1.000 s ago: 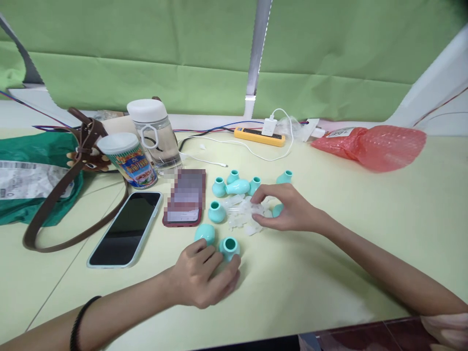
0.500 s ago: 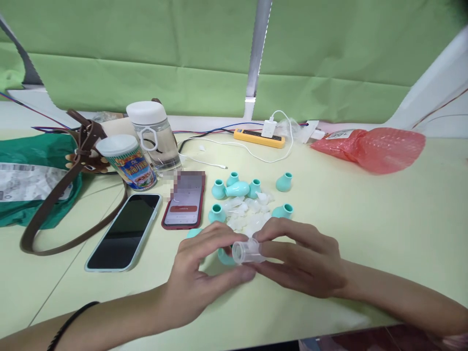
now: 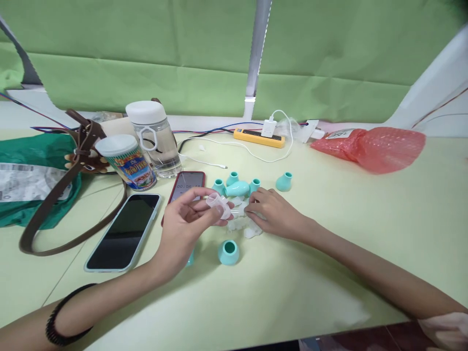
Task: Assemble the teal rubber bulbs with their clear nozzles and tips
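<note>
My left hand (image 3: 190, 214) pinches a translucent plastic tube piece (image 3: 218, 204) between thumb and fingers, its round mouth tilted up and to the left. The fingers of my right hand (image 3: 272, 212) are bent together over a pile of translucent plastic pieces (image 3: 252, 231). Their tips close on another translucent piece (image 3: 238, 210) at the right end of it. Around the pile are several turquoise bulb-shaped parts with open necks; one part (image 3: 229, 252) stands in front with its hole showing, and another (image 3: 237, 188) lies sideways behind. My left wrist partly covers a further turquoise part (image 3: 190, 258).
To the left lie a light-cased phone (image 3: 124, 234), a red-cased phone (image 3: 188, 181), a snack tub (image 3: 127, 163), a water bottle (image 3: 166, 156), a brown strap (image 3: 73, 175) and a green bag (image 3: 40, 204). Behind are a yellow power strip (image 3: 256, 138) and red bubble wrap (image 3: 387, 148).
My hands have moved apart and away from me. The tube piece both held is in my left hand now, while my right hand has reached into the pile. The red-cased phone's screen has changed.
</note>
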Tool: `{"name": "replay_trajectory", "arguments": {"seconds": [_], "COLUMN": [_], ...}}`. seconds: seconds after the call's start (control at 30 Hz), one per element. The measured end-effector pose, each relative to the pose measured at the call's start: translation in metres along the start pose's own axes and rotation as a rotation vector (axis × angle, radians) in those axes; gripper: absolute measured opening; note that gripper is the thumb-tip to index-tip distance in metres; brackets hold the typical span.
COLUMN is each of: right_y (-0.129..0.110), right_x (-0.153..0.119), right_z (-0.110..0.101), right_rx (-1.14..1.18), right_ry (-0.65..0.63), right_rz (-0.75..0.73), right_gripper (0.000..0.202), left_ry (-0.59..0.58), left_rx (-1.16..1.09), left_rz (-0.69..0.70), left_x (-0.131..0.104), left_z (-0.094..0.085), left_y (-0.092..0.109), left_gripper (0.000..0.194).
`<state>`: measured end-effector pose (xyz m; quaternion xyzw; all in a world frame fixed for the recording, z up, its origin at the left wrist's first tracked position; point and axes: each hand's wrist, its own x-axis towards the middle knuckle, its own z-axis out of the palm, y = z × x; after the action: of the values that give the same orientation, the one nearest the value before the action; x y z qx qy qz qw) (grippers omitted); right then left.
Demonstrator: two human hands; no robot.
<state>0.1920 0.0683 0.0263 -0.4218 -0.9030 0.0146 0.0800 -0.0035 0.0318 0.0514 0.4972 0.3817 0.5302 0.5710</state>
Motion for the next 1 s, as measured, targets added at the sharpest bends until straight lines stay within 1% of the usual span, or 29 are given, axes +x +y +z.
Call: {"name": "replay_trajectory", "arguments": {"seconds": [0.13, 0.23, 0.37, 0.5, 0.57, 0.63, 0.7, 0.77, 0.8, 0.83, 0.9, 0.93, 1.0], "right_y": [-0.005, -0.007, -0.009, -0.008, -0.006, -0.006, -0.009, -0.014, -0.017, -0.020, -0.026, -0.028, -0.030], "right_x": [0.000, 0.001, 0.003, 0.005, 0.004, 0.002, -0.001, -0.005, -0.007, -0.008, -0.010, -0.010, -0.010], "right_z": [-0.002, -0.003, 0.001, 0.008, 0.010, 0.008, 0.000, -0.011, -0.017, -0.022, -0.030, -0.033, -0.034], "right_rx": [-0.065, -0.097, -0.155, -0.229, -0.228, -0.197, -0.074, 0.184, 0.351, 0.523, 0.816, 0.918, 1.040], "right_ry": [-0.109, -0.130, -0.106, -0.066, -0.027, 0.052, 0.186, 0.313, 0.346, 0.350, 0.285, 0.240, 0.171], "right_rz": [0.082, 0.121, 0.121, 0.086, 0.072, 0.047, 0.008, -0.004, 0.013, 0.046, 0.135, 0.177, 0.237], "right_gripper": [0.019, 0.018, 0.018, 0.022, 0.022, 0.022, 0.020, 0.016, 0.013, 0.011, 0.008, 0.008, 0.006], "left_ry": [0.008, -0.004, -0.002, 0.011, -0.003, -0.011, -0.014, -0.032, -0.047, -0.060, -0.085, -0.095, -0.115], "left_rx": [0.023, 0.027, 0.045, 0.083, 0.085, 0.077, 0.069, 0.047, 0.034, 0.022, 0.005, 0.007, 0.027], "left_rz": [-0.016, -0.020, -0.015, -0.041, -0.060, -0.083, -0.107, -0.133, -0.146, -0.155, -0.162, -0.160, -0.155], "left_x": [0.000, 0.001, 0.000, -0.005, -0.008, -0.010, -0.012, -0.013, -0.014, -0.014, -0.016, -0.016, -0.018], "left_z": [0.002, 0.002, 0.002, 0.003, 0.004, 0.005, 0.005, 0.006, 0.006, 0.006, 0.006, 0.006, 0.007], "left_y": [0.000, 0.000, -0.006, -0.013, -0.014, -0.014, -0.012, -0.010, -0.009, -0.008, -0.007, -0.007, -0.007], "left_gripper": [0.014, 0.014, 0.014, 0.013, 0.015, 0.018, 0.022, 0.026, 0.027, 0.028, 0.029, 0.028, 0.021]}}
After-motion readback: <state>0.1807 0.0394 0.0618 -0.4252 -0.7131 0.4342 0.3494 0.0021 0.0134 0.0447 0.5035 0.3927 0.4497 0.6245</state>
